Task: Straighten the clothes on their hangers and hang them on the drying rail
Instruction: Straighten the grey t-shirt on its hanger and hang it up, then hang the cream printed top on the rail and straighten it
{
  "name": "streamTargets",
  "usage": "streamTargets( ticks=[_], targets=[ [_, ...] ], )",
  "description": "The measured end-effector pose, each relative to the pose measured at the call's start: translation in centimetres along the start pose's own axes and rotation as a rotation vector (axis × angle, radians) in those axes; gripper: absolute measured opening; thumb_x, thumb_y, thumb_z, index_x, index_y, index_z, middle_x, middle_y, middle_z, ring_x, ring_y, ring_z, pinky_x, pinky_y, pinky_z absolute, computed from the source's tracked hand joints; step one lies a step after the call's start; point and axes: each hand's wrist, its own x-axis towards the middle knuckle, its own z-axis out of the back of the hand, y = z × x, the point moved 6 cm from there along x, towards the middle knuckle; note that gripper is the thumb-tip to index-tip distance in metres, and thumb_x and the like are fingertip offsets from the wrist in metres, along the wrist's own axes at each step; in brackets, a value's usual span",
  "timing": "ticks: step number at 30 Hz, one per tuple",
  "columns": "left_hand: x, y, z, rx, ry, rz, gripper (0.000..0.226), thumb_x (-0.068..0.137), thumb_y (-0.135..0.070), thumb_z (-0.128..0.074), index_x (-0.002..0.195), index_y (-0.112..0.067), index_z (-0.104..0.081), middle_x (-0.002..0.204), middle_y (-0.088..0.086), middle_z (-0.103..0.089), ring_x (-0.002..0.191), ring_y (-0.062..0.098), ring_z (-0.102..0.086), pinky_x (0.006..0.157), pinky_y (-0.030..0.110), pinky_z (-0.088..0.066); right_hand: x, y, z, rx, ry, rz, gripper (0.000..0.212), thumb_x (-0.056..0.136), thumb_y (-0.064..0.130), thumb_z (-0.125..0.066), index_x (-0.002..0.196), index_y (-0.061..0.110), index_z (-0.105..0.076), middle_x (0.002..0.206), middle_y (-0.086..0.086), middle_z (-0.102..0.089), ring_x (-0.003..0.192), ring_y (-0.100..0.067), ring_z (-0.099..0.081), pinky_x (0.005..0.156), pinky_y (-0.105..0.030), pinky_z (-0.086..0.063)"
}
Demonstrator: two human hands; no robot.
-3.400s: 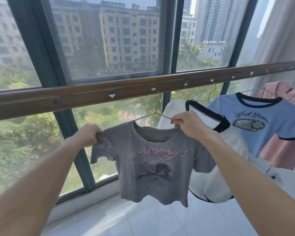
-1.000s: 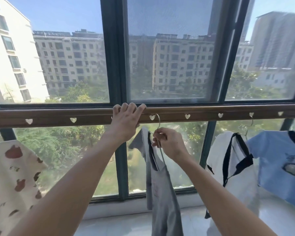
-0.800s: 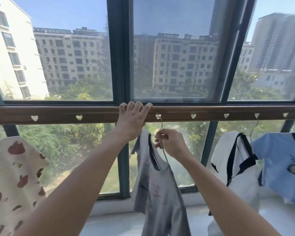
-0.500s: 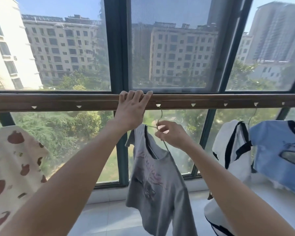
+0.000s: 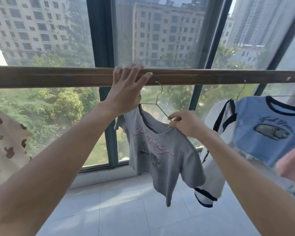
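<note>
Grey printed T-shirt (image 5: pixel 162 150) hangs on a thin metal wire hanger (image 5: pixel 158 101), hooked under the brown wooden drying rail (image 5: pixel 58 76). My right hand (image 5: pixel 186 123) pinches the hanger's right arm at the shirt's shoulder. My left hand (image 5: pixel 126 92) rests spread over the rail. White black-trimmed top (image 5: pixel 218 126) and blue T-shirt (image 5: pixel 266 132) hang rightward.

Dark window frame (image 5: pixel 101 40) at twelve o'clock; apartment blocks (image 5: pixel 162 31) and trees (image 5: pixel 58 103) beyond; white tiled floor (image 5: pixel 126 210) at six.
</note>
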Motion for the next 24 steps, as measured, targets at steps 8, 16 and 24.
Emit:
streamTargets(
  ticks=[8, 16, 24],
  targets=[
    [-6.9, 0.2, -2.2, -0.33, 0.111, -0.044, 0.04, 0.079, 0.005, -0.059, 0.116, -0.01, -0.063, 0.11, 0.008, -0.064, 0.103, 0.026, -0.054, 0.083, 0.04, -0.054, -1.6, -1.3, -0.2, -0.009, -0.093, -0.026, 0.03, 0.097, 0.021, -0.06, 0.127, 0.019, -0.066, 0.105, -0.001, -0.074, 0.097, -0.02, -0.065, 0.087, -0.035, -0.052],
    [-11.6, 2.9, -2.1, -0.421, 0.174, 0.131, 0.038, 0.082, 0.004, -0.058, 0.119, -0.007, -0.06, 0.111, 0.007, -0.063, 0.1, 0.024, -0.058, 0.082, 0.037, -0.054, -2.3, 0.1, 0.2, -0.051, -0.331, 0.011, 0.039, 0.093, 0.013, -0.062, 0.132, 0.013, -0.06, 0.113, -0.006, -0.065, 0.102, -0.025, -0.061, 0.093, -0.038, -0.05],
    [-15.1, 5.1, 1.7, -0.445, 0.167, 0.393, 0.04, 0.087, 0.0, -0.056, 0.126, -0.006, -0.055, 0.111, 0.008, -0.063, 0.095, 0.016, -0.057, 0.087, 0.029, -0.05, -1.8, 10.0, -2.3, 0.271, -0.284, 0.29, 0.027, 0.092, 0.008, -0.059, 0.118, 0.01, -0.067, 0.107, -0.003, -0.07, 0.089, -0.013, -0.064, 0.072, -0.005, -0.042]
  ],
)
